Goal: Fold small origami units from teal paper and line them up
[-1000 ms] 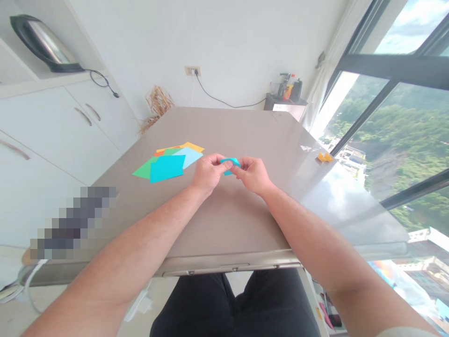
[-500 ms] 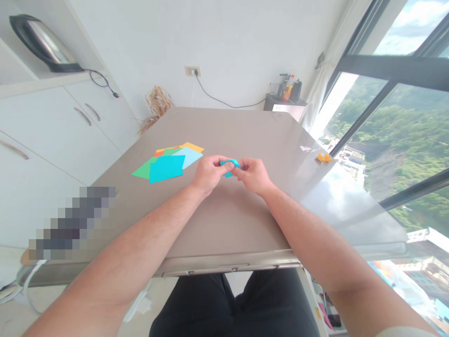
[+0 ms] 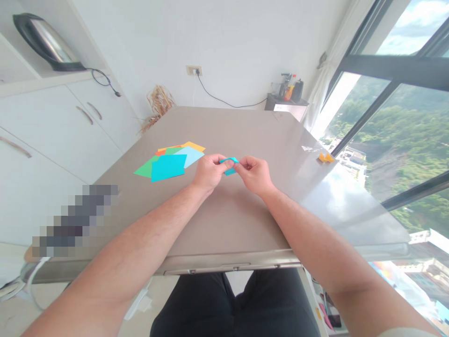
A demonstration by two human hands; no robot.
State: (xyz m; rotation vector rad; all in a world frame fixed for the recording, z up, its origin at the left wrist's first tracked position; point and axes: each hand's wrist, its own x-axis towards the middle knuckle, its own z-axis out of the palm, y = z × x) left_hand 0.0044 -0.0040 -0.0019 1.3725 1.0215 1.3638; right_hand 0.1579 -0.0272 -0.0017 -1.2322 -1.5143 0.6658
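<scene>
From where I'm standing, the folded turquoise paper (image 3: 230, 172) is up between the person's two hands, over the middle of the surface (image 3: 224, 224) — but the fingers cover so much that I can't make out the folds. Left hand (image 3: 207, 172) has its grip pinching one end, thumb on top; right hand (image 3: 255, 174) pinches the other end, its curled fingers mostly tucked out of sight. Off to the left there's a fan of paper, with a turquoise sheet (image 3: 169, 167) partly hiding the green sheet (image 3: 144, 168) and light blue sheet (image 3: 191, 156); only a sliver of the orange sheet (image 3: 160, 152) shows. The thing at the left edge (image 3: 82, 215) is pixelated, no clue what it is. Bottles (image 3: 288, 93) sit on the far cabinet (image 3: 286, 108) — any labels are too small to read. The orange folded piece (image 3: 326, 158) by the window is kinda blurry too.
</scene>
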